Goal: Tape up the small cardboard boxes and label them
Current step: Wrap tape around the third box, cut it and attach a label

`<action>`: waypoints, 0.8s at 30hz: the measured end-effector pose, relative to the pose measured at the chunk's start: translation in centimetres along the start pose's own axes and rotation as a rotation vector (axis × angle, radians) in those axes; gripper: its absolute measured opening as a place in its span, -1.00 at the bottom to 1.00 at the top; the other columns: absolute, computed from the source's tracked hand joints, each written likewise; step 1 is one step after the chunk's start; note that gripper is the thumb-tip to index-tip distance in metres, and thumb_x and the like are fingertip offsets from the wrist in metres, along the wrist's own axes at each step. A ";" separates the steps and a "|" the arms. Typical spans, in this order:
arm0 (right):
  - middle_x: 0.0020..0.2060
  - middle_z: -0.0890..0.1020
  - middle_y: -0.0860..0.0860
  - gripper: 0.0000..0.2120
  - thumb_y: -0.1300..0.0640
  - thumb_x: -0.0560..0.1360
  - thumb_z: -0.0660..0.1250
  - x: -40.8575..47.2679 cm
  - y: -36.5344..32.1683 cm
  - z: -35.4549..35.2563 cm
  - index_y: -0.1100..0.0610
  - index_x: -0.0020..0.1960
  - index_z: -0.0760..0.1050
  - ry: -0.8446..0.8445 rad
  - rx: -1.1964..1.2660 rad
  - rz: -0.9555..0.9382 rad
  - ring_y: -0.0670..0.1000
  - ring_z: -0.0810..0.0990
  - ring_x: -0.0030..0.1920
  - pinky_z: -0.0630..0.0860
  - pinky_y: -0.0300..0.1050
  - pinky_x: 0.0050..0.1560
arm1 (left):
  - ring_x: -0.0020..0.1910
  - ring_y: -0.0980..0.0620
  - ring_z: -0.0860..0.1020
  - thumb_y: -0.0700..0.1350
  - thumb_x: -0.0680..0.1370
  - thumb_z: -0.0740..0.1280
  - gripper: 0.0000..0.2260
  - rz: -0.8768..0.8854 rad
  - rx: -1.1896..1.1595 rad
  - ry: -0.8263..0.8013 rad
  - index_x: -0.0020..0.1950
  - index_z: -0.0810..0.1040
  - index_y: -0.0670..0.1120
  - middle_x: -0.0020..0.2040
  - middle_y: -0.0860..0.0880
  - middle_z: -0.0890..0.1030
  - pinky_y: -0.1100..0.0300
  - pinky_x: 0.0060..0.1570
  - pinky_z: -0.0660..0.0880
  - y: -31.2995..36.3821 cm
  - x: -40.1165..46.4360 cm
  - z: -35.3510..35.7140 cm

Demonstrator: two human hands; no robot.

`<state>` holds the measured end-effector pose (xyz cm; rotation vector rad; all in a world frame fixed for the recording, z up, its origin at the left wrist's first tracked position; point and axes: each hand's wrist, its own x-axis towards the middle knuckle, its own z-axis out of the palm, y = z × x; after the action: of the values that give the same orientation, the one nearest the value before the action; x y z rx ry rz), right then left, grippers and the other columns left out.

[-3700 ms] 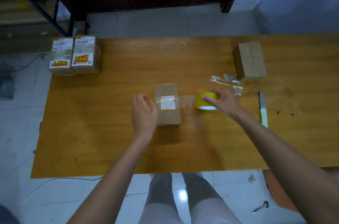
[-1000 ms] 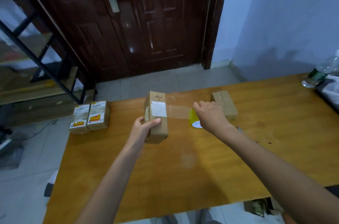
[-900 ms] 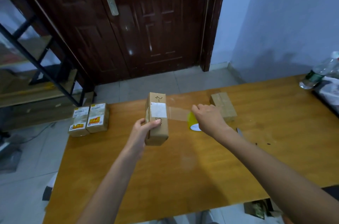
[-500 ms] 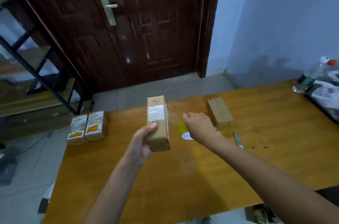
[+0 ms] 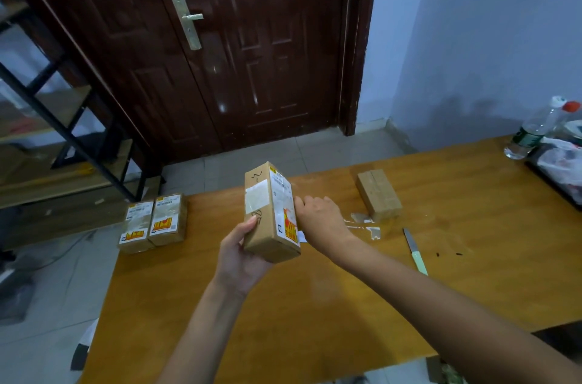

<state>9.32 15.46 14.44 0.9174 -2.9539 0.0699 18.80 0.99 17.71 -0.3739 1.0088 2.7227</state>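
My left hand (image 5: 239,257) grips a small cardboard box (image 5: 267,226) by its lower end and holds it upright above the wooden table (image 5: 315,314). One side of the box carries a white patch under clear tape, and the side turned right carries a printed shipping label. My right hand (image 5: 318,223) is pressed against the box's right side. Only a white sliver of the tape roll (image 5: 301,236) it holds shows below the box. A plain taped box (image 5: 379,194) lies at the back right.
Two labelled boxes (image 5: 154,221) sit side by side at the table's far left corner. Tape scraps (image 5: 362,221) and a green-handled knife (image 5: 415,251) lie right of my hands. A water bottle (image 5: 532,131) and a tray with a plastic bag (image 5: 560,163) stand far right.
The left hand lifted the box off the table and turned it, so the label side now faces right. The right hand brought the roll in from stretched-out tape to close against the box.
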 end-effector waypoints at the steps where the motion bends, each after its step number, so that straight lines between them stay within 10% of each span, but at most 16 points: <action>1: -0.10 0.54 0.04 -0.81 0.17 0.53 0.30 0.0 -0.1 0.0 0.12 0.09 0.34 0.011 0.010 0.010 0.02 0.55 -0.14 0.45 -0.14 -0.11 | 0.18 -0.23 0.59 -0.04 0.56 0.14 -0.60 0.003 -0.011 -0.009 0.25 0.61 -0.14 0.30 -0.27 0.54 -0.10 0.05 0.58 0.0 -0.1 0.0; 12: -0.12 0.55 0.04 -0.93 0.22 0.53 0.21 -0.4 0.0 -1.8 0.10 -0.07 0.32 0.089 0.011 0.140 0.06 0.54 -0.14 0.34 -0.09 -0.09 | 0.02 -0.14 0.63 -0.18 0.62 0.12 -0.74 0.010 0.422 0.216 0.20 0.50 -0.24 0.15 -0.28 0.60 0.01 -0.01 0.57 1.6 0.7 -1.0; 15: -0.14 0.54 0.05 -0.94 0.22 0.55 0.21 -0.5 -0.5 -2.3 0.12 -0.08 0.35 0.113 -0.019 0.120 0.05 0.52 -0.15 0.36 -0.08 -0.04 | -0.22 -0.03 0.67 -0.07 0.61 0.07 -0.69 -0.059 0.636 0.255 0.08 0.56 -0.16 -0.16 -0.15 0.67 0.07 -0.16 0.55 2.1 1.1 -0.5; 24: -0.12 0.54 0.02 -0.77 0.17 0.40 0.43 -1.4 -0.3 -3.7 0.12 -0.03 0.42 0.178 0.012 0.041 0.03 0.52 -0.12 0.41 -0.12 -0.12 | -0.15 -0.06 0.71 0.23 0.43 0.38 -0.52 -0.044 0.747 0.459 0.10 0.62 -0.15 -0.10 -0.10 0.72 0.17 -0.24 0.62 0.7 2.2 0.4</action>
<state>10.77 16.25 18.09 0.8059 -2.8110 0.1617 16.42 0.94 17.73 -0.8614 1.9837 2.0345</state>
